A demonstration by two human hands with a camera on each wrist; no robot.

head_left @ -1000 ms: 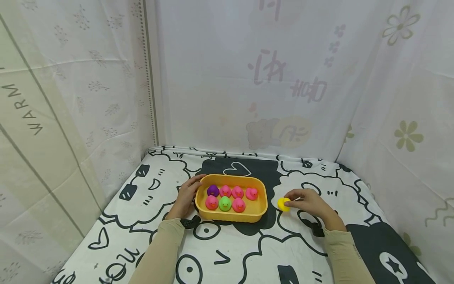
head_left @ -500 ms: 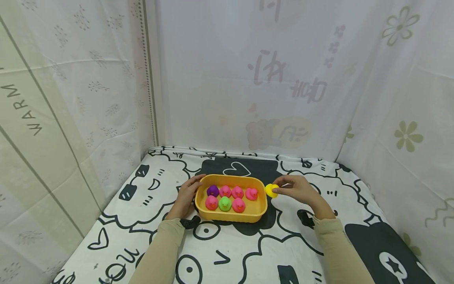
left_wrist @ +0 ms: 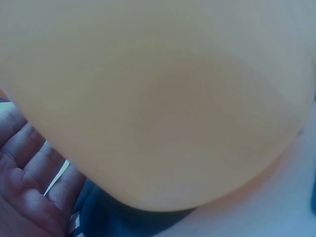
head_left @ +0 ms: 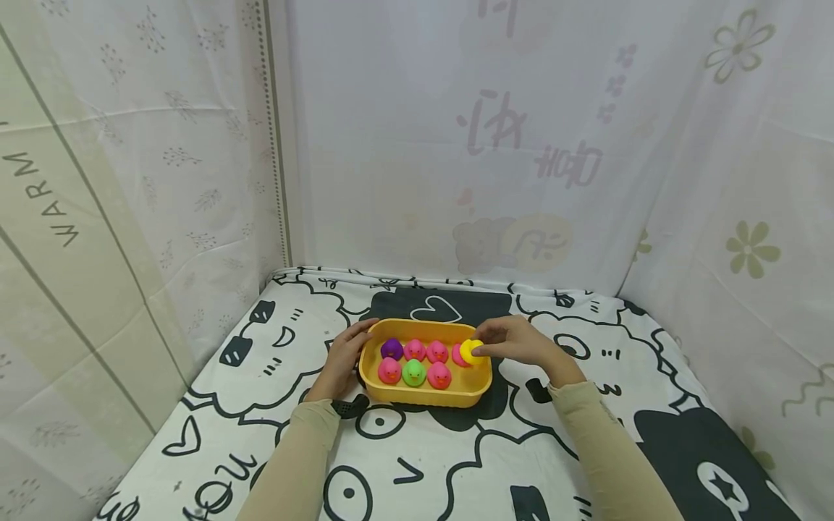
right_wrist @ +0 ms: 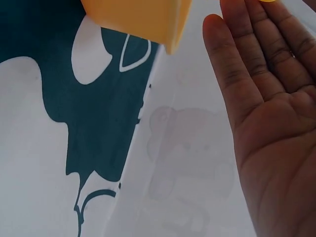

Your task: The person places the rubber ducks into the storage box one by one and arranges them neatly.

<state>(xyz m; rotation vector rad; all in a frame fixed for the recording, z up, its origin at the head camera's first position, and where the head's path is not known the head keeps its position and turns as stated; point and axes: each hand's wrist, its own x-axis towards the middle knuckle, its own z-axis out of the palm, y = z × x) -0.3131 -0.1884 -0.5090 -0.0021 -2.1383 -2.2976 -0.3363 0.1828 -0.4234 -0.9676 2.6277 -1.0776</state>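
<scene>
A yellow oblong tub [head_left: 423,397] sits on the patterned cloth in the head view. Two rows of rubber ducks fill part of it: a purple duck [head_left: 392,349], a green duck [head_left: 413,373] and several pink ducks [head_left: 439,375]. My right hand [head_left: 519,343] pinches a yellow rubber duck [head_left: 472,352] over the tub's right end, where it overlaps the rightmost pink duck. My left hand [head_left: 342,361] rests along the tub's left side with its fingertips at the rim. In the left wrist view the tub wall [left_wrist: 158,123] hides most of the scene, with relaxed fingers [left_wrist: 42,163] beside it.
A white cloth [head_left: 417,463] with black cartoon drawings covers the table. Pale printed curtains [head_left: 417,145] hang behind it and at both sides. A black band [head_left: 350,407] circles the left wrist.
My right hand has carried the yellow duck leftward from beside the tub, over the rim, to above its right end. The left hand and the tub stay in place.
</scene>
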